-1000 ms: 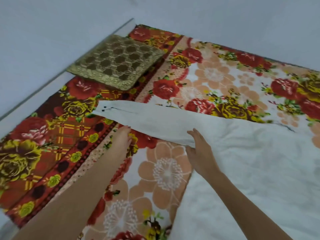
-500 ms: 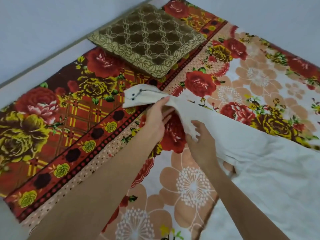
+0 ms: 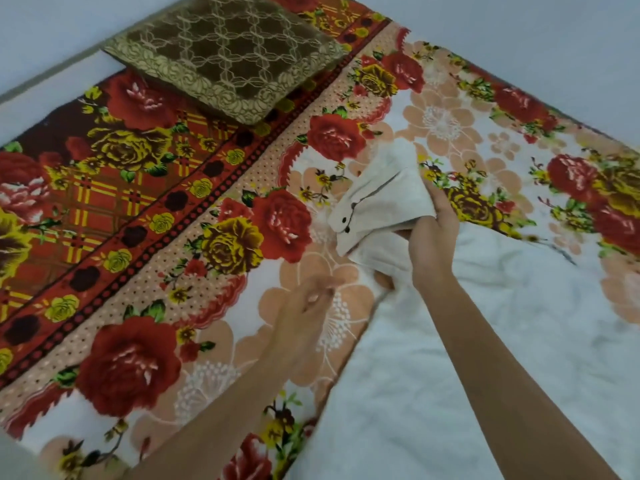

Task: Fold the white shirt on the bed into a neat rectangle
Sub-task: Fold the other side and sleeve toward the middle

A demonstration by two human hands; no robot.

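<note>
Shirt: the white shirt lay spread over the right side of the bed, wrinkled, its body flat on the floral blanket.
Sleeve: the cuffed sleeve, with dark buttons showing, was lifted off the blanket and bunched toward the shirt's body.
Right hand: the right hand had its grip closed around the sleeve near the cuff.
Left hand: the left hand hovered blurred just beside the shirt's edge, fingers loosely curled, holding nothing that could be made out.
Cushion: a brown patterned cushion sat well apart at the bed's far corner.
Progress: early, by my judgement; one sleeve was being brought in, and no rectangle existed yet.
Left to do: probably both sleeves, the sides, then the lengthwise folds.
</note>
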